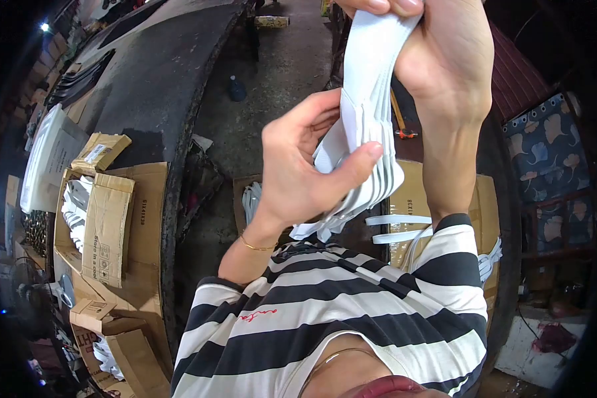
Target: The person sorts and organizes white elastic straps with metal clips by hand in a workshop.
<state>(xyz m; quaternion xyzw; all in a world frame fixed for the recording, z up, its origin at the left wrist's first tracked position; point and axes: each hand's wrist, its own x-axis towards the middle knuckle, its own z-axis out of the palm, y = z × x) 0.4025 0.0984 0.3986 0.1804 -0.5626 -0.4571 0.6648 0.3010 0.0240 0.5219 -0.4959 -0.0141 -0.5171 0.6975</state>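
Observation:
A stack of white strap-like pieces (pixel 371 99) hangs in front of my striped shirt, held between both hands. My left hand (pixel 312 159), with a thin bracelet at the wrist, wraps round the middle of the stack, thumb across the layered edges. At the top of the frame my right hand (pixel 438 46) is closed on the upper end, its fingertips partly cut off by the frame edge. The lower ends fan out in curved layers below my left thumb. Further white strips (pixel 401 219) lie on a cardboard piece at the right of my body.
Opened cardboard boxes with white pieces (pixel 106 232) stand at the left beside a long dark table (pixel 159 73). An orange-handled tool (pixel 399 116) lies beyond my right wrist. A dark bottle (pixel 236 88) stands on the floor. Patterned fabric (pixel 550 166) hangs at the right.

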